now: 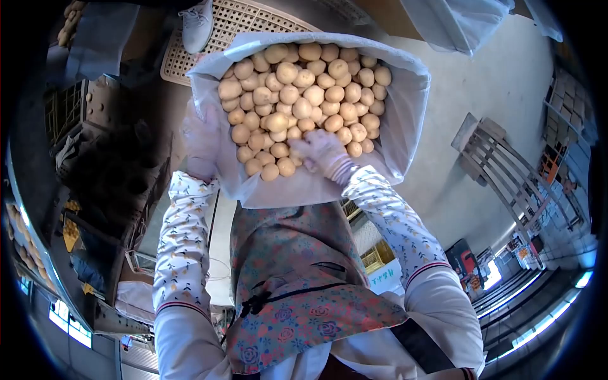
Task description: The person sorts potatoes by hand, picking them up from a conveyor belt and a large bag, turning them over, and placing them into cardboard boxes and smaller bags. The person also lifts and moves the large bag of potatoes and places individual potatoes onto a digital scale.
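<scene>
A box lined with a white plastic sheet [408,120] is in front of me, filled with round, tan potatoes [302,108]. My right hand [324,154], in a pale glove, rests on the potatoes near the box's close side. Its fingers are spread and bent over them, the tips touching a few. Against the left outside of the box lies my left hand [201,140], also gloved and slightly blurred. Its fingers stretch up along the liner with nothing visible in them. The box's outer walls are mostly hidden under the sheet.
Beyond the box sits a cream perforated plastic crate [247,18], with a white shoe [197,26] beside it. A slatted wooden frame [500,164] stands on the floor at right. Dark machinery [126,152] fills the left. Another plastic-lined box [456,25] is at the top right.
</scene>
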{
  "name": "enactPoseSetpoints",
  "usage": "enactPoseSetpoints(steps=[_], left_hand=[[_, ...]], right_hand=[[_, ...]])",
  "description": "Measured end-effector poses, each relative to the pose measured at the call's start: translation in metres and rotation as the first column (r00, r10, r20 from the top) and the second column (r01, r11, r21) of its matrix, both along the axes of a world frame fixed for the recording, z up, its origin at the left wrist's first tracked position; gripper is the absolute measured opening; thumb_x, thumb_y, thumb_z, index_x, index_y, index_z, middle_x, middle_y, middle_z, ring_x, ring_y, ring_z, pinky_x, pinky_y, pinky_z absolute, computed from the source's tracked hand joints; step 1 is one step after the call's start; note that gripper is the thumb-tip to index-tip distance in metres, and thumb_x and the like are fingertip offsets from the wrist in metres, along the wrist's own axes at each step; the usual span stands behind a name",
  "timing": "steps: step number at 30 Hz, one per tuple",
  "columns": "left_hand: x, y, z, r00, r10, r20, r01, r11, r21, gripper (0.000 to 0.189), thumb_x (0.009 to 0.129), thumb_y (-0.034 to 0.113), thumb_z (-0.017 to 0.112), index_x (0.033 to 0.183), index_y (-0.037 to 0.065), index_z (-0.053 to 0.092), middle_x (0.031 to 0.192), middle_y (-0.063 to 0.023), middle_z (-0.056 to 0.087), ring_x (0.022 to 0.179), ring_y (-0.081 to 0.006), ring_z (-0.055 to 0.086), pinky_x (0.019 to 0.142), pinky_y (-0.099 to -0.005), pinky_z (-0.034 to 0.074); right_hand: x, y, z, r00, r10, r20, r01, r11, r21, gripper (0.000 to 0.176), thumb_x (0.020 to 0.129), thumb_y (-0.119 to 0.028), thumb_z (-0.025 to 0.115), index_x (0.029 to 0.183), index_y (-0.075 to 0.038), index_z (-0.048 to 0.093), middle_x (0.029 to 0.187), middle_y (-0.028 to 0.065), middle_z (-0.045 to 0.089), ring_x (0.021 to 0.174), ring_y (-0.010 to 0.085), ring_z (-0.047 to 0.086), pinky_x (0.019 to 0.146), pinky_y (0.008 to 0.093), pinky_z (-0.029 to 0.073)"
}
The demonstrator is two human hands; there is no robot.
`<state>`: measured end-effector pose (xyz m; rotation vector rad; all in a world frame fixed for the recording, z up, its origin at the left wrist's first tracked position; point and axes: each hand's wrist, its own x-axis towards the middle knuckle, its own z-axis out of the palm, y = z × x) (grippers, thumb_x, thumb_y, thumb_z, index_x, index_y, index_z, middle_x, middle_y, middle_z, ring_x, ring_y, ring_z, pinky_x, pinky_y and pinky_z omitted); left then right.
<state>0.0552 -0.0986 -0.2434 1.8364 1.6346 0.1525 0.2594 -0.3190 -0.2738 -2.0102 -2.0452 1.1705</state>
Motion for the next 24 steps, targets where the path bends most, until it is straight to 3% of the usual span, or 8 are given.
enactPoseSetpoints(steps=[2,3,5,9,14,17,20,24], left_hand=[[-0.003,-0.001,-0.006,1.000,-0.008,-0.006,0.008,1.000,0.017,0.033,0.088,0.030,0.063,0.106,0.003,0.061,0.093,-0.0229,0.069,0.087,-0.0426,0.066,0.076,-0.0482,0.052],[-0.003,-0.002,-0.008,1.000,-0.015,-0.007,0.015,1.000,0.028,0.033,0.088,0.030,0.064,0.105,0.003,0.061,0.092,-0.0228,0.069,0.086,-0.0424,0.066,0.076,-0.0482,0.052],[0.003,-0.003,-0.003,1.000,-0.022,-0.017,0.023,0.998,0.058,0.033,0.088,0.030,0.064,0.105,0.002,0.061,0.091,-0.0226,0.069,0.086,-0.0420,0.067,0.075,-0.0478,0.052],[0.006,-0.003,-0.002,0.998,-0.037,-0.048,0.039,0.998,0.046,0.032,0.088,0.029,0.062,0.106,0.002,0.062,0.093,-0.0231,0.069,0.088,-0.0426,0.066,0.077,-0.0479,0.052],[0.006,-0.001,-0.005,0.990,-0.071,-0.125,0.079,0.995,0.059,0.033,0.087,0.028,0.058,0.108,0.003,0.061,0.095,-0.0241,0.069,0.089,-0.0436,0.066,0.081,-0.0492,0.051],[0.009,-0.002,-0.002,0.989,-0.066,-0.130,0.074,0.995,0.059,0.034,0.087,0.028,0.058,0.109,0.003,0.061,0.095,-0.0239,0.069,0.089,-0.0436,0.066,0.082,-0.0491,0.051],[0.009,-0.002,-0.003,0.987,-0.065,-0.146,0.074,0.996,0.055,0.034,0.087,0.028,0.058,0.111,0.003,0.061,0.095,-0.0235,0.069,0.090,-0.0433,0.066,0.082,-0.0488,0.051],[0.009,-0.003,-0.004,0.988,-0.051,-0.147,0.059,0.997,0.053,0.035,0.088,0.032,0.062,0.108,0.004,0.062,0.095,-0.0221,0.070,0.090,-0.0426,0.066,0.081,-0.0489,0.051]], right_hand=[[0.030,-0.012,0.018,0.866,-0.500,0.003,0.500,0.865,-0.050,0.040,0.082,-0.023,0.070,0.116,-0.007,0.059,0.099,0.0131,0.062,0.095,0.0292,0.062,0.082,0.0393,0.051],[0.049,-0.018,0.035,0.545,-0.838,0.042,0.838,0.542,-0.068,0.037,0.083,-0.022,0.070,0.114,-0.005,0.060,0.096,0.0146,0.064,0.091,0.0310,0.063,0.082,0.0388,0.052],[0.085,-0.055,0.026,0.459,-0.888,-0.039,0.882,0.449,0.144,0.037,0.086,-0.022,0.072,0.113,-0.002,0.059,0.095,0.0109,0.067,0.082,0.0238,0.064,0.078,0.0332,0.053],[0.063,-0.081,0.085,0.095,-0.951,-0.293,0.810,0.245,-0.533,0.032,0.088,-0.013,0.071,0.115,-0.002,0.057,0.096,0.0010,0.060,0.081,0.0054,0.055,0.071,0.0213,0.048],[0.025,-0.094,0.083,-0.091,-0.861,-0.501,0.492,0.399,-0.774,0.038,0.083,-0.007,0.071,0.118,-0.005,0.056,0.104,0.0012,0.056,0.084,0.0087,0.057,0.075,0.0225,0.049],[-0.004,-0.064,0.081,0.009,-0.791,-0.612,0.405,0.562,-0.721,0.037,0.081,-0.010,0.073,0.115,-0.005,0.058,0.101,0.0032,0.058,0.085,0.0145,0.059,0.079,0.0261,0.050],[-0.026,-0.039,0.075,0.459,-0.584,-0.669,0.193,0.801,-0.567,0.036,0.083,-0.019,0.072,0.114,-0.005,0.060,0.098,0.0082,0.063,0.086,0.0221,0.062,0.084,0.0302,0.050],[-0.057,0.006,0.045,0.641,-0.591,-0.490,0.216,0.751,-0.624,0.036,0.087,-0.027,0.069,0.114,-0.004,0.062,0.102,0.0168,0.067,0.095,0.0296,0.065,0.087,0.0337,0.051]])
